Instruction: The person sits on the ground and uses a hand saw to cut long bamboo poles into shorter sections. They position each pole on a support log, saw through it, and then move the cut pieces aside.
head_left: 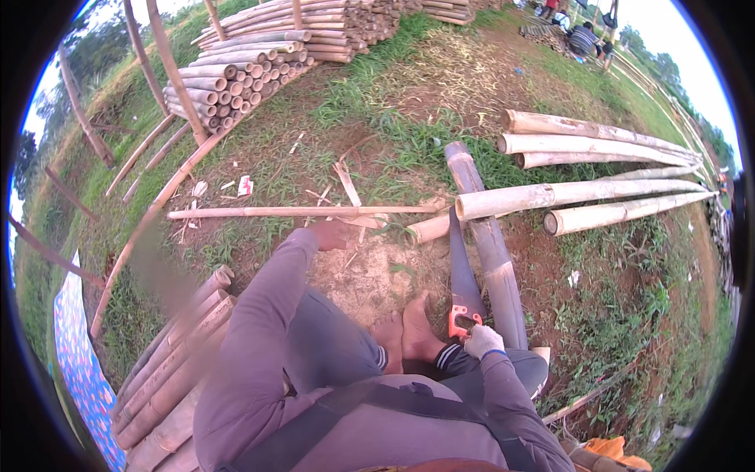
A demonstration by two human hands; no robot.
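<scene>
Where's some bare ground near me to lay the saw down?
Bare dirt lies between your left hand, your feet and the grey bamboo pole. Grass between the thin pole and the stacked bamboo holds only small scraps. It is crowded by your right hand on the saw, and where the pale poles fan out.

i count five pale bamboo poles (605,169) lying fanned out on my right, one grey bamboo pole (487,236) across them, one thin long pole (299,211) ahead, one handsaw (464,287), two large bamboo stacks (252,75) behind, one stack (173,370) at my left.
</scene>
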